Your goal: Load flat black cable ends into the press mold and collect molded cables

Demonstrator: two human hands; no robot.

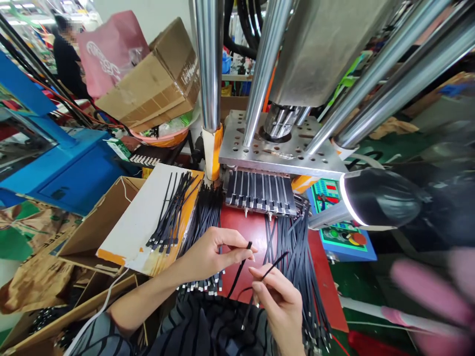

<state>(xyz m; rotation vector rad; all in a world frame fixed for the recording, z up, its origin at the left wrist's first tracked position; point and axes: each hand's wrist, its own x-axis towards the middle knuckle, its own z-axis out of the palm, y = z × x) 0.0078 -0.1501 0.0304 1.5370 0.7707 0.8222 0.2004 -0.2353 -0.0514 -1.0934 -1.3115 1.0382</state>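
Note:
My left hand (213, 254) pinches the end of a black cable (236, 279) between thumb and fingertips, above the red work surface (241, 222). Lower and to the right, my right hand (280, 299) has thumb and forefinger closed on another thin black cable (276, 261). Whether the two lengths belong to one cable I cannot tell. Beyond both hands, a black slotted fixture (260, 190) sits under the press plate (282, 155), with several cables lying in its slots. Bundles of black cables with metal ends flank the hands, one on the left (208, 212) and one on the right (297, 257).
More cables (172, 207) lie on a white board (128, 232) at left, above cardboard boxes (100, 217). Steel columns (208, 64) rise around the press. A lamp (378, 198) and a blue control box (349, 247) stand at right. A person (67, 64) is in the background.

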